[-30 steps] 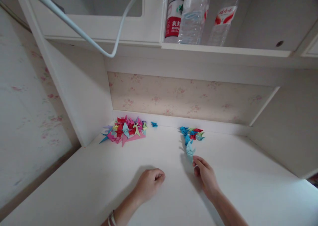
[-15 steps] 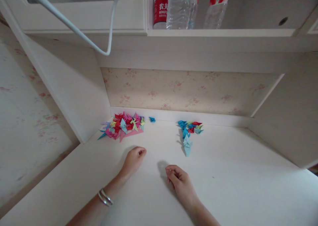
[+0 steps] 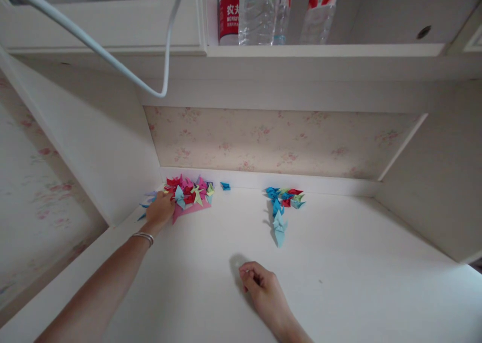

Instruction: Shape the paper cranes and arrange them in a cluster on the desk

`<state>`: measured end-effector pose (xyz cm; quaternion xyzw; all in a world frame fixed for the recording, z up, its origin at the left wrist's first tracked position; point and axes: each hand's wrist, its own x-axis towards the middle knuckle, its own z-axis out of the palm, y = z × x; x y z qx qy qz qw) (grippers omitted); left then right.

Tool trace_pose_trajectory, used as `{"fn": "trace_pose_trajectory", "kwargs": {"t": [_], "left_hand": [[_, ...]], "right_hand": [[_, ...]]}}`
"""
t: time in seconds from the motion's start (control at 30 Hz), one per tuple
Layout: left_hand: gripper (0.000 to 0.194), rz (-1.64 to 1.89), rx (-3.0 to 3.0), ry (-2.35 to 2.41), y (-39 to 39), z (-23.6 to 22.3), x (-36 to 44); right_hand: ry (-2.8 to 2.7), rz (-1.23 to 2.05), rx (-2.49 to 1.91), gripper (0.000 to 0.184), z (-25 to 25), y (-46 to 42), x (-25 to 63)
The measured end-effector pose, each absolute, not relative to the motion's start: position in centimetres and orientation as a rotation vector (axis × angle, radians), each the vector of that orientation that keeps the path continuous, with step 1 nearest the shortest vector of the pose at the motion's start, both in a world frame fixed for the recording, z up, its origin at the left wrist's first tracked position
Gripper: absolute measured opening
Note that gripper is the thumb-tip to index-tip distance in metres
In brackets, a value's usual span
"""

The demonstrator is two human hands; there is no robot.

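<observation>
My left hand (image 3: 159, 213) reaches into the left end of a heap of folded paper cranes (image 3: 197, 195) in pink, red, yellow and blue at the back left. Its fingertips are hidden among the cranes, so their grip does not show. Low in the middle, my right hand (image 3: 259, 283) hovers over or rests on the white table, fingers curled and thumb against the index finger, with nothing visible in it. Beyond it lies a smaller group of cranes (image 3: 286, 196), blue, red and green, with a pale blue crane (image 3: 279, 227) at its near end.
A single blue crane (image 3: 225, 186) lies by the back edge between the two groups. Above the white table (image 3: 339, 262) runs a shelf (image 3: 324, 50) holding plastic bottles (image 3: 258, 16). A white cable or rod (image 3: 113, 62) hangs at the upper left.
My left hand has moved left and forward from the table's middle into the crane heap. My right hand keeps its curled shape. The view has shifted slightly.
</observation>
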<state>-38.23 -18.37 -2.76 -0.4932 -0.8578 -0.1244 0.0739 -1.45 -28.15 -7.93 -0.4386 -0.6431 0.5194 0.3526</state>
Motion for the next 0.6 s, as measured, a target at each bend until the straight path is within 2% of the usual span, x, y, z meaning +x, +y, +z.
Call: {"fn": "trace_pose_trajectory", "kwargs": {"t": [0.37,0.6], "left_hand": [[0.041,-0.485,-1.44,-2.581,-19.1,-1.3,-38.0],[0.032,-0.942,-1.518,-2.438,-20.7,0.2,-38.2]], "right_hand": [[-1.652,1.323,-1.121,0.031,-8.0,-28.2,-1.4],[-1.624,1.342,-1.09,0.035,-8.4,-28.0,-1.3]]}}
